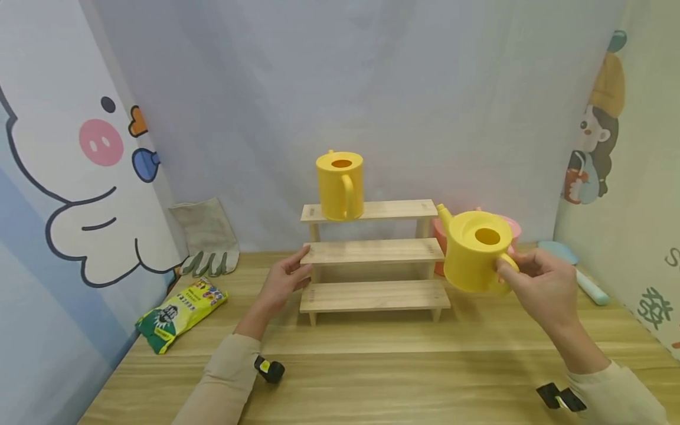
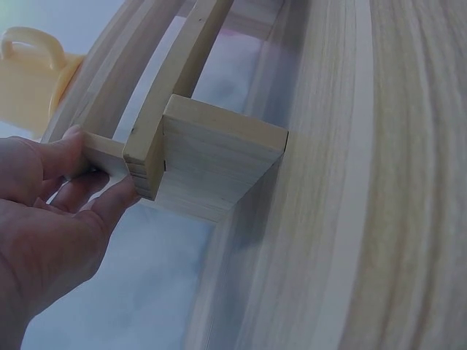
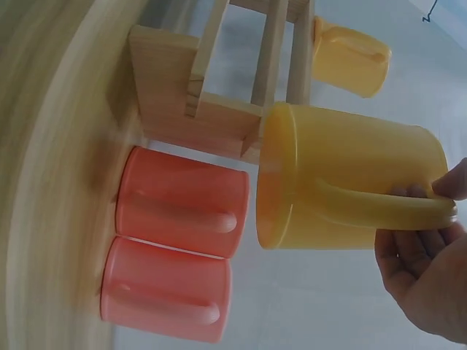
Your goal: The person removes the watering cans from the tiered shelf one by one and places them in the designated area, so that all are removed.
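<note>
My right hand (image 1: 547,289) grips the handle of a yellow watering can (image 1: 467,265), which is held in the air by the right side of a three-tier wooden shelf (image 1: 372,252). The can's spout points up and to the left. With thumb and fingers, my left hand (image 2: 55,219) pinches the left end of the shelf's middle board. A second yellow watering can (image 1: 332,189) stands at the left of the top tier, its handle toward me. In the right wrist view, a red can (image 3: 179,200) and a pink can (image 3: 168,288) stand side by side beyond the shelf's right end.
A green and yellow bag (image 1: 180,313) lies at the left of the wooden table (image 1: 345,378). Behind it, grey-white gloves (image 1: 207,236) lean on the wall. At the right back lies a blue tool with a pale handle (image 1: 591,287). Printed curtains surround the table.
</note>
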A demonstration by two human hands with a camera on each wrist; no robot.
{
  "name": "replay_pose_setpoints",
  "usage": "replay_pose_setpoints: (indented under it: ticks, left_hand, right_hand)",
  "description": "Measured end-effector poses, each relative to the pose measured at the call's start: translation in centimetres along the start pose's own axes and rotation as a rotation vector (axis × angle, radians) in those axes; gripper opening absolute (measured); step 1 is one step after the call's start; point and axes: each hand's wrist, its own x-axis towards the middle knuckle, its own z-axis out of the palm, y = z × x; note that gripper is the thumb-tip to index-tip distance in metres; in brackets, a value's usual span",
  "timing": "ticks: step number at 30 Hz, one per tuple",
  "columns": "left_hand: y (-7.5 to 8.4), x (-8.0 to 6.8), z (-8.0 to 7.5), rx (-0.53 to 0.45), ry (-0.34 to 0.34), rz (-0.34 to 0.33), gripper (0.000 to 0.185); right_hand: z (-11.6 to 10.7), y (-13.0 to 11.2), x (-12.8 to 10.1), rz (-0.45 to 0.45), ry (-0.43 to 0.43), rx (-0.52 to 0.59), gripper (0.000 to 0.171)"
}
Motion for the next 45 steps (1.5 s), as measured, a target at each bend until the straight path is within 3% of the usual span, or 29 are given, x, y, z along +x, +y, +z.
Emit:
replay_pose_setpoints:
  ticks: [8,16,22,35,45]
  left_hand:
    - [0.0,0.0,0.0,0.001,-0.003,-0.017,0.053]
    - [0.9,-0.3,0.3,-0.022,-0.028,-0.032,0.053]
    - [1.9,-0.9,0.8,-0.017,-0.031,-0.038,0.053]
    - [1.9,-0.9,0.6,-0.029,-0.027,-0.034,0.053]
    - [1.9,-0.8,0.6,-0.017,-0.023,-0.041,0.053]
  right_hand:
    - [-0.8,3.0,-1.4,0.038,-0.076,-0.087,0.013]
    - [-1.4,3.5,-2.5,0.073,-0.114,-0.16,0.014]
    - [-1.2,4.2,-3.0,0.102,-0.14,-0.153,0.012]
    - [-1.1,6.3,-3.6,0.287,-0.281,-0.22,0.025]
    - [-1.3,6.9,-3.3,0.322,-0.346,-0.234,0.03]
